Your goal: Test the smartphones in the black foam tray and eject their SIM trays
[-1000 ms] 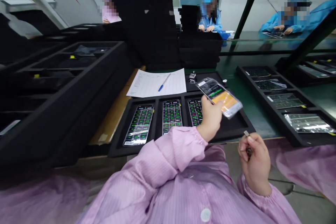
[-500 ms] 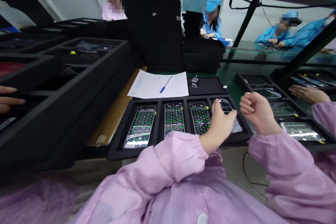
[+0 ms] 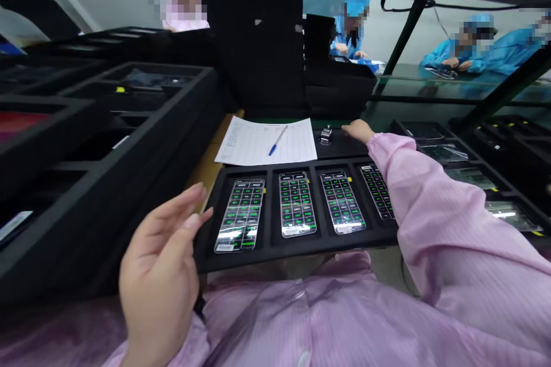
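Observation:
A black foam tray [image 3: 271, 248] holds several phone-sized screen panels, among them a left panel [image 3: 241, 215], a middle panel [image 3: 297, 205] and a panel [image 3: 342, 200] to its right. All are lit with grids of green characters. My left hand [image 3: 159, 275] hovers off the tray's left end, fingers loosely bent, thumb apart, nothing in it. Beyond the tray, my right hand [image 3: 360, 129] reaches over a black foam piece [image 3: 342, 148], with one digit stretched left towards a small silver counter [image 3: 326, 135]. My right sleeve covers part of the rightmost lit panel [image 3: 377, 192].
A printed sheet [image 3: 245, 146] with a blue pen [image 3: 278, 140] lies behind the tray. Black foam boxes [image 3: 167, 120] stand at left, tall black stacks [image 3: 258, 51] behind. Another tray [image 3: 469, 163] of panels is at right. Several co-workers sit across the bench.
My left hand has left the tray's right slot and swung to the left. My right hand has moved forward towards the counter. The rightmost panel now shows a lit grid.

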The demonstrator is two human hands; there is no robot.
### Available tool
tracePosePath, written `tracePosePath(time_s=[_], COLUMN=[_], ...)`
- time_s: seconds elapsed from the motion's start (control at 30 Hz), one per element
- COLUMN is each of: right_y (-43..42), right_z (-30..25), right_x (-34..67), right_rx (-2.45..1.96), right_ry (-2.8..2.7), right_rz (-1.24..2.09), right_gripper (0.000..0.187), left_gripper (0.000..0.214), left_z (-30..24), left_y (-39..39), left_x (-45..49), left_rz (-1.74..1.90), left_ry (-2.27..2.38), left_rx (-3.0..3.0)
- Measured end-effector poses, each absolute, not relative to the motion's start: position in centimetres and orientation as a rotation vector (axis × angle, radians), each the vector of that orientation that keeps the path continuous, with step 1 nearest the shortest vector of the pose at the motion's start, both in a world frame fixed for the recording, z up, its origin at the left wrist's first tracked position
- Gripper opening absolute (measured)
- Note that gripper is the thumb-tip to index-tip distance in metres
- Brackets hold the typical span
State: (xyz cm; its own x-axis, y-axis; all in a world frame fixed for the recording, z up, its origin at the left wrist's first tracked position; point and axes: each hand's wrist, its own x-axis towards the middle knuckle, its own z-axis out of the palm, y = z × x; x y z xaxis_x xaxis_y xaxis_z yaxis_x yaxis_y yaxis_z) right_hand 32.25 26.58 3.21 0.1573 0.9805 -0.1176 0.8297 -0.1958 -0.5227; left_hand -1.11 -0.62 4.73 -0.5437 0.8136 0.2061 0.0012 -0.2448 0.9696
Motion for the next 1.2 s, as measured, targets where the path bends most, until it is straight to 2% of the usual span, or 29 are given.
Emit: tracePosePath(time_s=[0.17, 0.3, 0.4, 0.53, 0.73, 0.9, 1.1, 1.2], right_y=[26.8, 25.4, 22.2, 14.6, 3.3, -1.2, -2.9, -2.7], right_z=[2.7, 4.7, 7.0, 8.1, 2.3, -2.7, -3.7, -3.7], right_x=[31.0, 31.5, 33.0, 36.2, 40.0, 39.2, 36.0, 35.1], right_rx=[-2.203, -2.196, -2.105, -1.988, -2.027, -2.059, -2.340, -2.436], right_ry=[-1.793, -1.844, -1.892, -1.951, -1.818, -1.720, -1.768, -1.748], right_rz=[0.671, 0.646, 0.613, 0.507, 0.229, 0.008, -0.530, -0.587], right_gripper=[0.033, 0.033, 0.038, 0.036, 0.037, 0.037, 0.042, 0.044], left_gripper=[0.025, 0.029, 0.031, 0.037, 0.040, 0.047, 0.061, 0.068], left_z=[3.3, 2.4, 1.7, 0.6, -0.8, -2.1, -2.8, -2.9], left_y=[-0.4, 0.4, 0.9, 1.5, 2.3, 3.1, 4.1, 4.2], left_x=[-3.7, -4.7, -5.3, -6.0, -6.7, -6.9, -7.1, -7.1], left_rz=[1.790, 1.763, 1.724, 1.586, 1.435, 1.377, 1.282, 1.244], left_ry=[1.620, 1.684, 1.763, 1.907, 2.026, 1.988, 2.193, 2.231], left_rx=[0.994, 1.057, 1.116, 1.192, 1.202, 1.235, 1.324, 1.368])
